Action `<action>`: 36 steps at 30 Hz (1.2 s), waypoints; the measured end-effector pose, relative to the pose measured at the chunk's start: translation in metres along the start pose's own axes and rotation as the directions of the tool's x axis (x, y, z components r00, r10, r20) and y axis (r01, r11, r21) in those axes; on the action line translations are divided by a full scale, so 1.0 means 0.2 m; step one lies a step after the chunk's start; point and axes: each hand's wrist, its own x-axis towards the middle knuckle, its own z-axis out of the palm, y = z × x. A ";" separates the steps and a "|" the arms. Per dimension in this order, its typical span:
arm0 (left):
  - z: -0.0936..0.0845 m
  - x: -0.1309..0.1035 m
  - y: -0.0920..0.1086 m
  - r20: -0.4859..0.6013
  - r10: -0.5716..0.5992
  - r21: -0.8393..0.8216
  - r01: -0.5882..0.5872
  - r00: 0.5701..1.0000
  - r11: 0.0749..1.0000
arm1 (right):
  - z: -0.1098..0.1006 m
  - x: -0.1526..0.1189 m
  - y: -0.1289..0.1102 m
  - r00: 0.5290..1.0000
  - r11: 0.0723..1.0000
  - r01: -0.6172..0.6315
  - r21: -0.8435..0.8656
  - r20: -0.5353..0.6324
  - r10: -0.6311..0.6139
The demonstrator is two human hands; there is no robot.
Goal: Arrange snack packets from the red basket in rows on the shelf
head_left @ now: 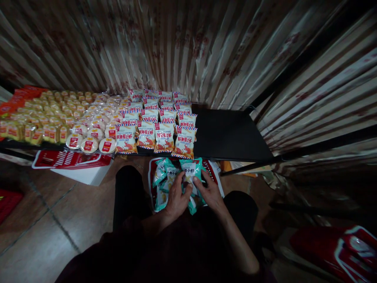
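Observation:
Between my knees, both hands are on a teal-and-white snack packet (190,169) with dark lettering. My left hand (178,195) is closed at its left side, thumb raised against the front. On the other side my right hand (209,192) grips the edge, with its thumb on the packet's face. Beneath and beside them lie several more teal snack packets (161,173) in a red-and-white bag (152,165). Parts of those lower packets are hidden by my hands.
A black shelf (229,133) crosses in front of me. On it stand rows of white-and-orange snack packets (165,135), round wrapped cakes (89,145), yellow wrapped snacks (53,131) and orange packaging (22,98). A white box (88,175) sits below; a red bag (324,247) lies at lower right.

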 end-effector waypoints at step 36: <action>-0.07 0.06 0.02 0.273 -0.316 -0.722 0.410 0.909 0.557 | 0.05 -0.04 0.07 0.990 0.990 0.033 0.137 0.128 -0.051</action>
